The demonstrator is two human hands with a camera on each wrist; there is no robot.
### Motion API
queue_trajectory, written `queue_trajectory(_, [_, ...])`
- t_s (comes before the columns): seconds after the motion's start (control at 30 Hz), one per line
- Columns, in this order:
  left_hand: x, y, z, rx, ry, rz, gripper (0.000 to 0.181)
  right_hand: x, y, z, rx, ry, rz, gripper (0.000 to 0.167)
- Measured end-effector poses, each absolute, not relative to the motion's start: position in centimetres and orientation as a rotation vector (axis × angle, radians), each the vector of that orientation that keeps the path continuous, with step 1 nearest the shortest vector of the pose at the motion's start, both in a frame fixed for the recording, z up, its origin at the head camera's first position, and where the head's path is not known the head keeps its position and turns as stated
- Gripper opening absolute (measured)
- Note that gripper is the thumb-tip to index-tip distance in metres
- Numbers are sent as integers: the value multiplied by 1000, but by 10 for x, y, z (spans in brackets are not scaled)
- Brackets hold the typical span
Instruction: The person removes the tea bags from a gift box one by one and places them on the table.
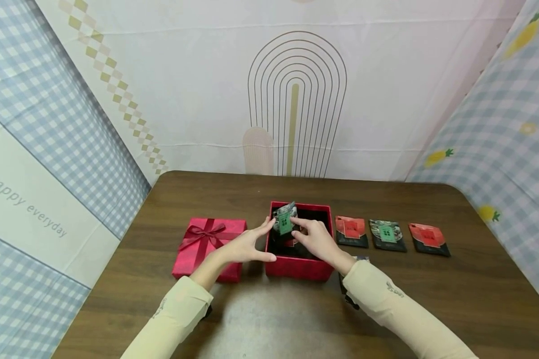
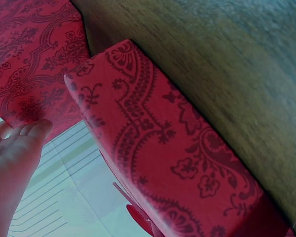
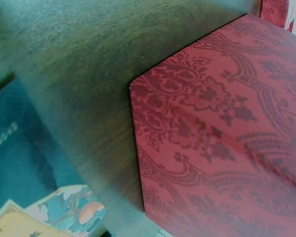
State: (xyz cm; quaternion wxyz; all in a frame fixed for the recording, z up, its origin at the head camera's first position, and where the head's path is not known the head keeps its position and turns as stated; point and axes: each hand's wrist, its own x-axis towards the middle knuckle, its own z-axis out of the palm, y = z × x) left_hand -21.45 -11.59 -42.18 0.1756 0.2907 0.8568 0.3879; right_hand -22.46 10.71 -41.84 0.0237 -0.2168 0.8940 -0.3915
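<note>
In the head view a red open-topped box (image 1: 298,268) stands mid-table. Over its left part a green and black sachet (image 1: 284,220) is tilted up, and my right hand (image 1: 315,239) pinches its right side between thumb and index finger. My left hand (image 1: 247,245) is spread with straight fingers; its fingertips are at the sachet's left edge and its thumb lies by the box's left wall. Below the raised sachet, part of a red and black sachet (image 1: 290,243) shows inside the box. The left wrist view shows the left fingers (image 2: 37,131) against the patterned box wall (image 2: 34,59).
A red lid with a ribbon bow (image 1: 208,233) lies left of the box. To the right, a red sachet (image 1: 351,230), a green sachet (image 1: 388,234) and another red sachet (image 1: 429,238) lie in a row. Another dark sachet (image 3: 24,153) lies partly under the right forearm.
</note>
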Motion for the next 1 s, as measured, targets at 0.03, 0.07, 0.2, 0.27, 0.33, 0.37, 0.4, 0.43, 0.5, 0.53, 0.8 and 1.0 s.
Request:
queue_trajectory(0.03, [-215,-116,-422,824,2428,1098,89,-224,108,-418,-665,2764,-1225,40])
queue_trajectory(0.07, [-215,-116,-422,824,2428,1096,89,-223,108,-417,-659,2761,-1240,40])
queue_trajectory(0.2, [-214,-116,-421,819,2427,1097,89,-220,111,-415,-642,2771,-1284,39])
queue_trajectory(0.27, [-214,-116,-422,815,2428,1097,89,-219,114,-415,-626,2770,-1303,39])
queue_trajectory(0.33, [-214,-116,-422,815,2430,1098,88,-218,117,-414,-614,2766,-1321,40])
queue_trajectory(0.37, [-214,-116,-422,814,2429,1099,89,-217,118,-414,-600,2759,-1335,40])
queue_trajectory(0.4, [-214,-116,-422,814,2429,1101,89,-216,120,-413,-590,2750,-1350,41])
queue_trajectory(0.43, [-214,-116,-422,814,2428,1100,89,-215,122,-413,-585,2742,-1365,41])
queue_trajectory(0.5, [-214,-116,-422,813,2424,1105,90,-214,126,-411,-573,2723,-1397,42])
queue_trajectory(0.53, [-214,-116,-422,811,2422,1107,90,-213,128,-410,-557,2716,-1414,42])
queue_trajectory(0.8, [-214,-115,-422,816,2425,1108,91,-207,149,-408,-469,2704,-1465,42])
queue_trajectory(1.0, [-214,-115,-422,813,2430,1110,90,-201,161,-407,-422,2739,-1504,41])
